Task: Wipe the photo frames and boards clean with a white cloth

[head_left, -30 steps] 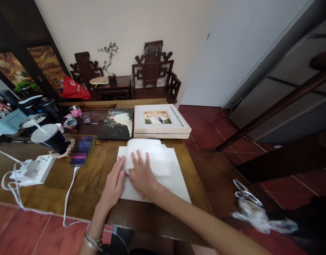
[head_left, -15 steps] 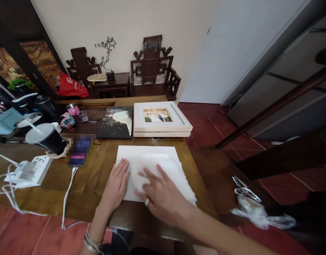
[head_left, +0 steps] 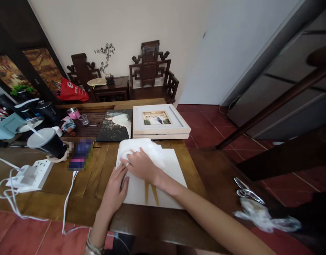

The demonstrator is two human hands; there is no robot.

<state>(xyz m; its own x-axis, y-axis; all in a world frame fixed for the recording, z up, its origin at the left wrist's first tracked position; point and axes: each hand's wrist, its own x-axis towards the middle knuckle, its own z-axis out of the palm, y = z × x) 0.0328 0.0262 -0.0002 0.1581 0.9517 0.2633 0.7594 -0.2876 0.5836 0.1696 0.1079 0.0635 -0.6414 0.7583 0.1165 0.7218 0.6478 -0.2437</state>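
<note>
A flat white panel (head_left: 170, 187) lies on the wooden table in front of me, with two tan strips (head_left: 155, 194) showing on its near half. My left hand (head_left: 116, 186) rests flat along the panel's left edge, fingers stretched out. Bent fingers of my right hand (head_left: 141, 163) press into a bunched white cloth (head_left: 154, 152) on the panel's far part. A ring shows on this hand, and its fingertips are close to those of the left one. The right forearm crosses over the panel's right side.
Beyond the panel are a dark picture (head_left: 116, 125) and stacked pale frames (head_left: 163, 122). To the left are a phone (head_left: 81, 154) on a white cable, a power strip (head_left: 36, 177) and a lidded cup (head_left: 47, 141). Scissors (head_left: 249, 193) and a plastic bag (head_left: 258, 214) lie at right.
My right hand has pushed the cloth away from me and to the left across the panel, uncovering the tan strips. The left hand stays at the left edge.
</note>
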